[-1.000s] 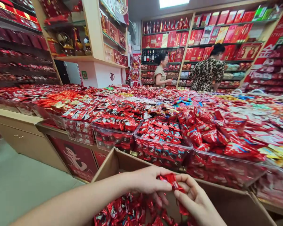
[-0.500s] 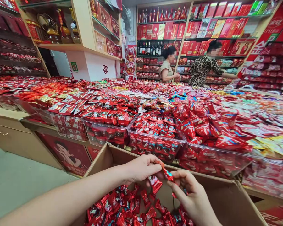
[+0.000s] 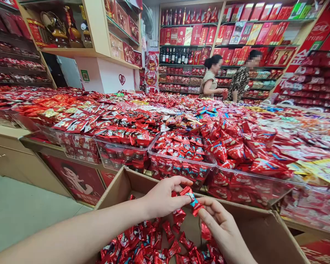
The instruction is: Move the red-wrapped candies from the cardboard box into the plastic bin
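Note:
Above an open cardboard box, a red wrapped candy with a blue patch is between my two hands. My right hand pinches its lower end between thumb and fingers. The thumb of my left hand presses on the candy's left side, with the index finger raised above it. More red candies show under the left hand's fingers; whether it holds them, I cannot tell. Another red candy shows under my right hand, partly hidden. Loose candies lie in the box below.
Beyond the box stands a clear bin of similar candies in rows. A bin of larger red packets adjoins it on the right, a bin of dark red packets on the left. Two people are near the back shelves.
The candy between my hands has turned, showing more of its blue face. My left index finger has lifted off it. At the back, one person has moved right and the other has turned.

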The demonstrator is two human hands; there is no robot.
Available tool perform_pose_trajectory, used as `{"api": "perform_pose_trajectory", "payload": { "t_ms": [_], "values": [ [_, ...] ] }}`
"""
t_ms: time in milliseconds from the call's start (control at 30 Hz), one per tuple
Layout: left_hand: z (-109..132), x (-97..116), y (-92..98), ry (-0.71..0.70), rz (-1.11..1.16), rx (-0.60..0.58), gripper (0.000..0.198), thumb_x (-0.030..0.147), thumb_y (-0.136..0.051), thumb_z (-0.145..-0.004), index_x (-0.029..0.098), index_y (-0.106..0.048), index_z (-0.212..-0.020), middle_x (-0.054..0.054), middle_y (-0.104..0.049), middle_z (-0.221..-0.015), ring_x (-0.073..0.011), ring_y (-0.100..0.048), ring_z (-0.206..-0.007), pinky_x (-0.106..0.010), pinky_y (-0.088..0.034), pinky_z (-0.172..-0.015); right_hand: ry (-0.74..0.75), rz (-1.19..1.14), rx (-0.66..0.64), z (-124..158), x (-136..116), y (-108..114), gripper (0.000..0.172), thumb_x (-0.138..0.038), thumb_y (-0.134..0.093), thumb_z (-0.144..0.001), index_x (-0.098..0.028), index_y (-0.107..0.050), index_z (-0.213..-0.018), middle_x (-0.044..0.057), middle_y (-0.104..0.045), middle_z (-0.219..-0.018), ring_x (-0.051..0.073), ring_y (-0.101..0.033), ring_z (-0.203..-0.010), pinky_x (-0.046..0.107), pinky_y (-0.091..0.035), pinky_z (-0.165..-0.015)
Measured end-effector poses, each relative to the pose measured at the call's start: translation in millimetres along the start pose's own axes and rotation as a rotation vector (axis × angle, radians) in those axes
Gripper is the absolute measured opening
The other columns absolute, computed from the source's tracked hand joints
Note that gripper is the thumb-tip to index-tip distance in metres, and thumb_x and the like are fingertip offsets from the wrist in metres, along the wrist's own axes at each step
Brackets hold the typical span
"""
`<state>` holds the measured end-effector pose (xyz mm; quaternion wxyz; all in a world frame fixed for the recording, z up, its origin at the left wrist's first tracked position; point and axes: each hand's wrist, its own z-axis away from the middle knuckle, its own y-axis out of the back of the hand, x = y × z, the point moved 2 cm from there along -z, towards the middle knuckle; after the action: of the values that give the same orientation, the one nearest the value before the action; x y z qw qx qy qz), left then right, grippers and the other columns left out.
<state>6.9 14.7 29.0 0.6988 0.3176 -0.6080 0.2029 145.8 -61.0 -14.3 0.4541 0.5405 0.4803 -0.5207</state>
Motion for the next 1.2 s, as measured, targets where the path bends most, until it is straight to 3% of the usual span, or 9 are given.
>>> {"api": "perform_pose_trajectory", "payload": {
  "t_ms": [100, 233, 400, 700, 833, 933, 1033, 1200],
  "values": [
    [-1, -2, -1.2, 0.005, 0.001, -0.039, 0.035, 0.030, -0.051, -0.072, 0.015, -0.046, -0.103, 0.000, -0.056, -0.075, -0.0055, -0.044, -0.058, -0.018, -0.035, -0.056, -0.064, -0.088, 0.004, -2, 2, -2, 0.021, -0.034, -0.059, -0.068, -0.017, -0.055, -0.081, 0.000, -0.057, -0.067, 0.010, -0.050, -0.059, 0.020, -0.040, -0.051],
    [-3, -5, 0.2, 0.004, -0.068, -0.040, 0.021, 0.031, -0.048, -0.073, 0.013, -0.047, -0.083, 0.006, -0.043, -0.054, -0.0038, -0.034, -0.047, -0.016, -0.028, -0.046, -0.069, -0.149, 0.051, -4, 5, 0, 0.027, -0.031, -0.063, -0.064, -0.018, -0.055, -0.086, -0.001, -0.056, -0.066, 0.009, -0.048, -0.057, 0.020, -0.039, -0.049],
    [-2, -5, 1.8, 0.033, -0.099, -0.014, 0.018, 0.031, -0.049, -0.071, 0.014, -0.043, -0.076, 0.007, -0.040, -0.052, -0.0038, -0.033, -0.045, -0.016, -0.026, -0.043, -0.104, -0.147, 0.058, -3, 7, -1, 0.022, -0.033, -0.062, -0.065, -0.017, -0.057, -0.079, -0.003, -0.053, -0.060, 0.007, -0.044, -0.049, 0.019, -0.036, -0.044],
    [3, -2, 1.6, 0.087, -0.268, -0.083, 0.026, 0.039, -0.047, -0.071, 0.014, -0.049, -0.077, 0.004, -0.046, -0.058, -0.0045, -0.037, -0.048, -0.016, -0.029, -0.045, -0.002, 0.074, 0.046, -7, 8, 9, 0.021, -0.034, -0.055, -0.070, -0.017, -0.056, -0.083, 0.002, -0.059, -0.066, 0.014, -0.054, -0.060, 0.022, -0.044, -0.050],
    [3, -2, -1.7, 0.121, -0.211, -0.047, 0.022, 0.036, -0.047, -0.071, 0.014, -0.047, -0.075, 0.006, -0.041, -0.050, -0.0036, -0.032, -0.042, -0.015, -0.024, -0.040, 0.103, 0.021, 0.125, -5, 2, 8, 0.022, -0.030, -0.060, -0.067, -0.019, -0.052, -0.085, 0.004, -0.061, -0.079, 0.017, -0.057, -0.076, 0.024, -0.048, -0.064],
    [2, -3, -2.4, 0.144, -0.171, 0.015, 0.024, 0.037, -0.047, -0.071, 0.014, -0.046, -0.074, 0.007, -0.039, -0.047, -0.0034, -0.028, -0.039, -0.016, -0.020, -0.037, 0.124, -0.002, 0.178, -2, -1, 6, 0.024, -0.030, -0.061, -0.066, -0.020, -0.051, -0.084, 0.005, -0.061, -0.082, 0.017, -0.058, -0.073, 0.022, -0.048, -0.054],
    [2, -5, -1.9, 0.156, -0.142, 0.027, 0.026, 0.039, -0.049, -0.069, 0.013, -0.046, -0.074, 0.007, -0.037, -0.047, -0.0033, -0.028, -0.040, -0.016, -0.020, -0.038, 0.054, 0.004, 0.106, -2, 2, 3, 0.022, -0.031, -0.063, -0.064, -0.021, -0.051, -0.080, 0.003, -0.060, -0.076, 0.014, -0.056, -0.063, 0.019, -0.044, -0.044],
    [5, -3, -1.7, 0.104, -0.033, -0.060, 0.031, 0.042, -0.054, -0.066, 0.013, -0.048, -0.075, 0.006, -0.041, -0.053, -0.0033, -0.031, -0.045, -0.016, -0.025, -0.043, 0.040, -0.042, 0.075, -4, 0, 2, 0.018, -0.030, -0.063, -0.064, -0.021, -0.051, -0.074, -0.001, -0.059, -0.071, 0.013, -0.056, -0.064, 0.019, -0.045, -0.049]
  ]
}}
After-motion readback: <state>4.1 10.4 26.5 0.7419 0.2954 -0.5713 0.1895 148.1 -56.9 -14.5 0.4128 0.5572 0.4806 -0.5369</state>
